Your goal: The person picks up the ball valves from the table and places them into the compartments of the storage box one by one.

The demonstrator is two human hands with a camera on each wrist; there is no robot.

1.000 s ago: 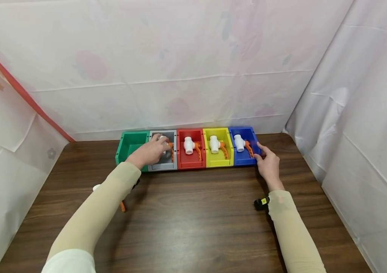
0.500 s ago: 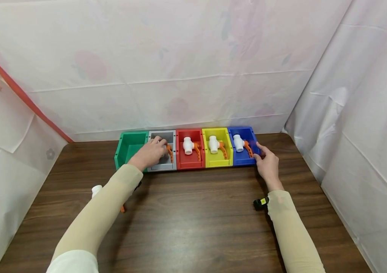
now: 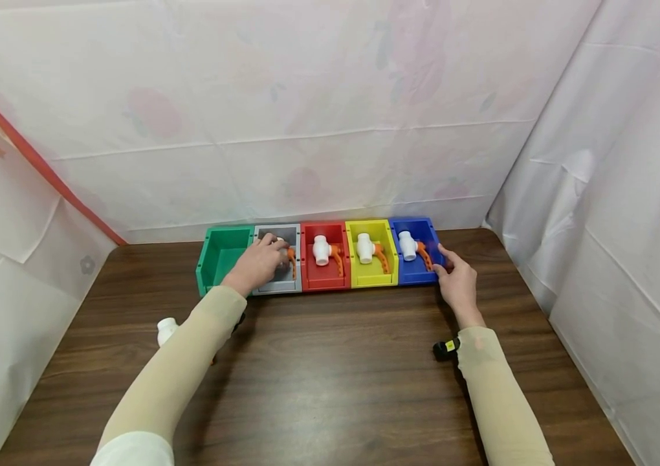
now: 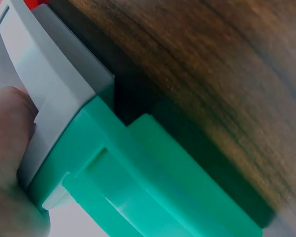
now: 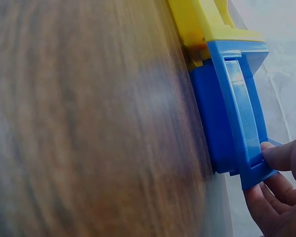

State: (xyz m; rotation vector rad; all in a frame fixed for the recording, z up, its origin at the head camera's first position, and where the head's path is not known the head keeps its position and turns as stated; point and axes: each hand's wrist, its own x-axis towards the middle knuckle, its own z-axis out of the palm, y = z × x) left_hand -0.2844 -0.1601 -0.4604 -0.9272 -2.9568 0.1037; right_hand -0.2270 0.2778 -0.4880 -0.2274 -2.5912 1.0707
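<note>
My left hand (image 3: 256, 264) reaches into the grey bin (image 3: 277, 288), fingers curled over a white ball valve with an orange handle (image 3: 292, 262). The hand hides most of the valve's body. In the left wrist view, part of that hand (image 4: 10, 163) shows by the grey bin's wall (image 4: 52, 74). At the row's right end, my right hand (image 3: 457, 279) pinches the side rim of the blue bin (image 3: 408, 276). The right wrist view shows the thumb (image 5: 281, 157) inside the rim and the fingers outside. A ball valve (image 3: 408, 246) lies in the blue bin.
Red (image 3: 325, 282) and yellow (image 3: 373, 279) bins each hold a similar valve. A green bin (image 3: 226, 255) forms the left end. Another valve (image 3: 165, 329) lies on the wooden table (image 3: 330, 375), partly behind the left forearm. Curtains (image 3: 307, 162) hang behind and at both sides.
The left hand has shifted slightly back and left within the grey bin, and the orange handle there has moved and turned slightly. The right hand keeps its hold on the blue bin.
</note>
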